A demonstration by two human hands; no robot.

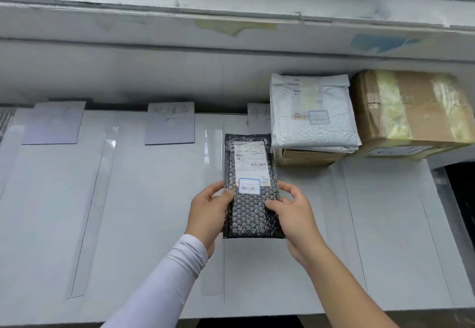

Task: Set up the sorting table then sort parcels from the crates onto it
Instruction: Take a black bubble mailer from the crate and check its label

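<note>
A black bubble-wrap parcel (250, 214) with a white shipping label and a small blue-edged sticker is held above the white sorting table (128, 224), near its middle. My left hand (209, 214) grips the parcel's left edge, thumb on top. My right hand (293, 214) grips its right edge, thumb across the front. On the table's far right sit a white padded mailer (312, 114) on top of a small brown box (303, 156), and beside them a large taped cardboard box (411, 111).
Handwritten paper cards (169, 123) (54, 122) stand along the table's back edge, a third one (258, 115) partly hidden by the mailer. Clear tape strips divide the table into columns. A grey wall ledge (231, 32) runs behind. A dark gap (460, 186) lies past the right edge.
</note>
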